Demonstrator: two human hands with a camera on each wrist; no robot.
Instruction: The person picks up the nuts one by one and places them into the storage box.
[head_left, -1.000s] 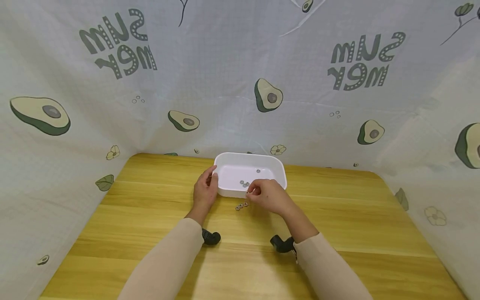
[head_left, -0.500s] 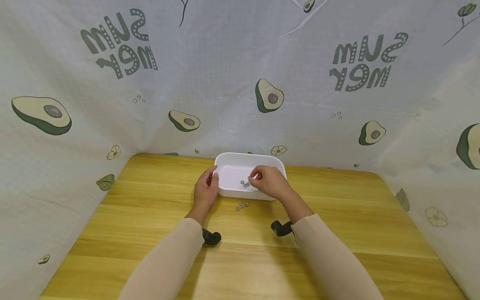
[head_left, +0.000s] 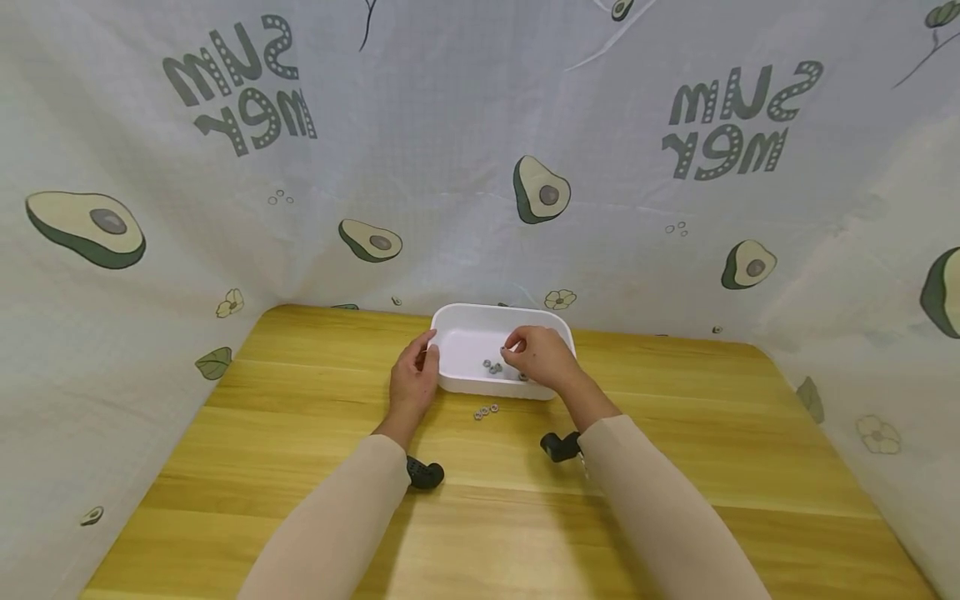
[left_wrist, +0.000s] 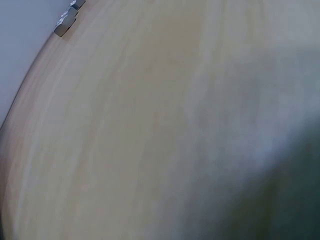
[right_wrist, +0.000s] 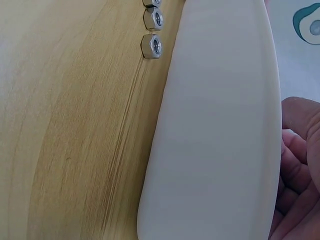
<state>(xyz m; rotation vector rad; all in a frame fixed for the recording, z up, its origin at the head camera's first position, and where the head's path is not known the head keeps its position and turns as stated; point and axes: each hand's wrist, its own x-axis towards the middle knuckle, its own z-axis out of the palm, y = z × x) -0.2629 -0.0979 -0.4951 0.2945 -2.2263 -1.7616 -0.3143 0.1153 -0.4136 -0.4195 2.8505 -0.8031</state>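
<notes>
In the head view my left hand [head_left: 412, 383] rests against the left end of the white tray [head_left: 480, 387], its fingers relaxed along the wall. My right hand [head_left: 543, 357] is over the tray's right part, thumb and forefinger pinching a small metal nut [head_left: 503, 349]. Several nuts [head_left: 492, 368] lie on the tray floor, one [head_left: 522, 377] by the front wall under that hand. A short row of three nuts [head_left: 485, 411] sits on the table before the tray. The right wrist view shows the tray wall [right_wrist: 215, 120], a table nut [right_wrist: 151, 46] and my curled right fingers [right_wrist: 300, 165].
Black wrist devices show at the left sleeve [head_left: 425, 475] and the right sleeve [head_left: 559, 447]. A patterned cloth [head_left: 450, 167] hangs behind and beside the wooden table [head_left: 300, 400]. In the left wrist view, nuts [left_wrist: 66, 23] lie beside the tray's wall [left_wrist: 20, 50].
My right hand has moved from the tray's front edge up and inward over its interior, still pinching. The nut by the front wall has come into sight. My left hand has stayed at the tray.
</notes>
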